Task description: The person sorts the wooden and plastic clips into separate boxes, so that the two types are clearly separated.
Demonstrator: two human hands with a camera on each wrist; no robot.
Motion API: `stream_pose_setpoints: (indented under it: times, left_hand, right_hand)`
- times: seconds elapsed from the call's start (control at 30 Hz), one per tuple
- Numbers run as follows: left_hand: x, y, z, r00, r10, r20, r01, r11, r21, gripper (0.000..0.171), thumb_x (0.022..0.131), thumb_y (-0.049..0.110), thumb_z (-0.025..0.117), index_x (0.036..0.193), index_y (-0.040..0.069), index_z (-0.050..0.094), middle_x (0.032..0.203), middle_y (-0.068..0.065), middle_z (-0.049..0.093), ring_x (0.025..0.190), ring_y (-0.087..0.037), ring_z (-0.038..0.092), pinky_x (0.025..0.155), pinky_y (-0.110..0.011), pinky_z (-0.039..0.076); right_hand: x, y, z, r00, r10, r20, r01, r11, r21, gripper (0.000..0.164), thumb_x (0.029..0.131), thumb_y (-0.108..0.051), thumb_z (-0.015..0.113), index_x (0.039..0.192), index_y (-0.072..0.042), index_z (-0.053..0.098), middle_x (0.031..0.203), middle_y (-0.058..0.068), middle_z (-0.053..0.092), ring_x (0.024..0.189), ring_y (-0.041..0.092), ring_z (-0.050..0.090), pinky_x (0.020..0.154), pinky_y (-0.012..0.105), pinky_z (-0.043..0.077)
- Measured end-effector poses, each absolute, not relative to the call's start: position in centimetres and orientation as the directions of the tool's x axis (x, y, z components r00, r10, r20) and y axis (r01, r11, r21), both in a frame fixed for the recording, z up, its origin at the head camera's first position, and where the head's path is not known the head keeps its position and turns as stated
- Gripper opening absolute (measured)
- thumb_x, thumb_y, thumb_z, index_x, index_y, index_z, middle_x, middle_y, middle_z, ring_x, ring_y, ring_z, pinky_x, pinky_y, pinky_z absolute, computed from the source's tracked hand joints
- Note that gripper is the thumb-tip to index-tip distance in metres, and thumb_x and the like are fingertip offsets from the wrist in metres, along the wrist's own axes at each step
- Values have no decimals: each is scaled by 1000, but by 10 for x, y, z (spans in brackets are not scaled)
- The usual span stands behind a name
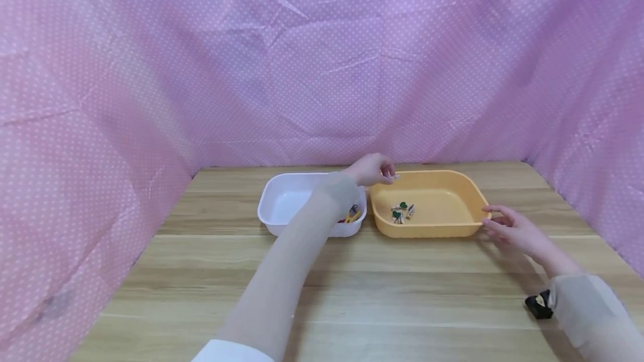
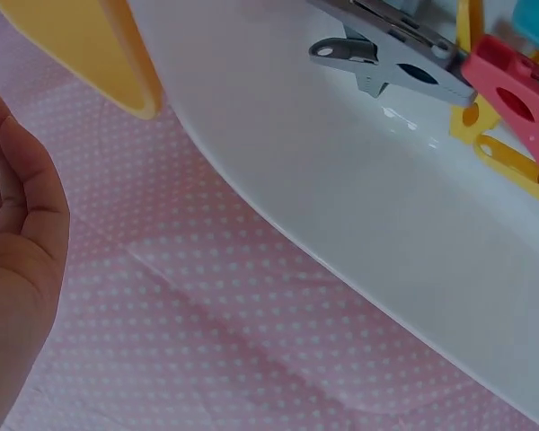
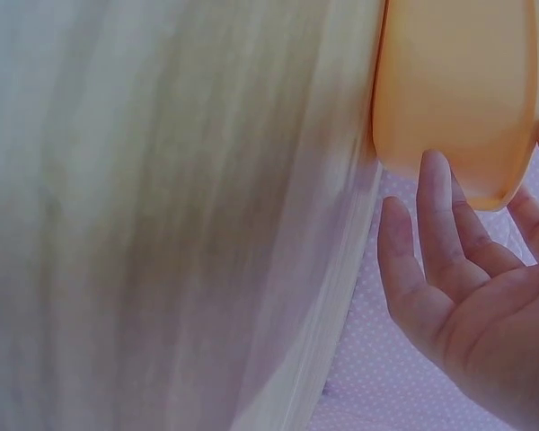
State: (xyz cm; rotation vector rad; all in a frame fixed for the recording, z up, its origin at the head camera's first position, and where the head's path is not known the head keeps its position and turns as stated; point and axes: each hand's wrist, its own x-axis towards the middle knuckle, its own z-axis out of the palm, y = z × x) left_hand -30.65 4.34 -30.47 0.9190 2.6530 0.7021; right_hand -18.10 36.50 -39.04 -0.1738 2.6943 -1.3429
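My left hand [image 1: 371,170] pinches a small pale clip [image 1: 396,176] over the left rim of a yellow plastic bin [image 1: 440,230]. Several small clothespins [image 1: 398,217], some with green decorations, lie in that bin's left part. At the bin's right end, my right hand [image 1: 514,232] holds the rim between thumb and finger; the other fingers spread outside the wall. A white bin [image 1: 271,224] stands to the left, beneath my left forearm. Larger plastic clothespins lie inside it: a grey clothespin [image 2: 422,76], a red clothespin [image 2: 516,99] and yellow ones.
Both bins stand side by side near the back of the wooden table [image 1: 382,295]. Pink dotted cloth [image 1: 322,71] hangs behind and along the sides. A black object [image 1: 539,304] is at my right wrist.
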Motion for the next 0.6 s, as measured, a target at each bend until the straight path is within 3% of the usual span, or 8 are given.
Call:
stream_pose_setpoints:
  times: [0.3, 0.6]
  left_hand:
    - [-309, 51, -314, -764, 637, -101, 530, 709, 464, 13, 89, 17, 67, 99, 9, 66, 90, 1, 59, 82, -9, 52, 69, -16, 43]
    - [-307, 49, -319, -753, 647, -124, 510, 691, 512, 28, 89, 18, 66, 114, 6, 64, 102, -2, 60, 93, -12, 54, 75, -18, 46]
  right_hand:
    - [-180, 364, -393, -988, -147, -42, -54, 594, -803, 47, 99, -21, 49, 129, 11, 33, 108, 34, 59, 77, -1, 60, 67, 22, 54]
    - [-179, 364, -393, -989, -147, -20, -70, 580, -812, 42, 99, -20, 50, 126, 9, 37, 104, 29, 62, 76, -1, 60, 64, 23, 53]
